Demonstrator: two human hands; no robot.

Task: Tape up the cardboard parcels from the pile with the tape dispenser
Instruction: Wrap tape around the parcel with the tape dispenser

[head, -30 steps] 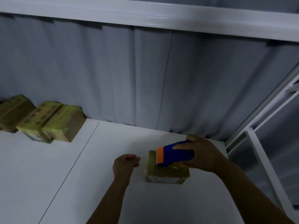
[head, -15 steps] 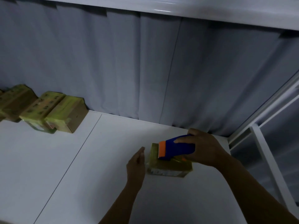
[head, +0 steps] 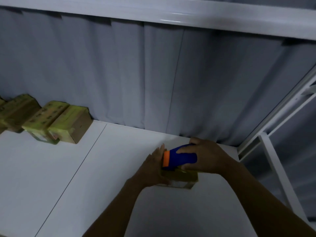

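White worktop fills the lower view, and way out at 9 o'clock sits the pile of cardboard parcels, lined up against the curtain, well apart from the action. The live one is the parcel down at 5 o'clock, flat on the worktop, long axis running 9 to 3.

Right hand comes in from 3 o'clock, fingers and thumb wrapped round the blue tape dispenser, which rides on top of the parcel. Left hand is at the 9 o'clock end, fingers straight and pointing to 12, laid flat against that end face, bracing it.

Here's the key: the dispenser's orange nose points to 9 and sits right at the left hand, at the parcel's left edge. So my read is the run of tape either wraps down over that end or gets cut there, and the left hand is the nearer one to press it flat. Whether tape has bridged the edge, I can't tell in this dim light.
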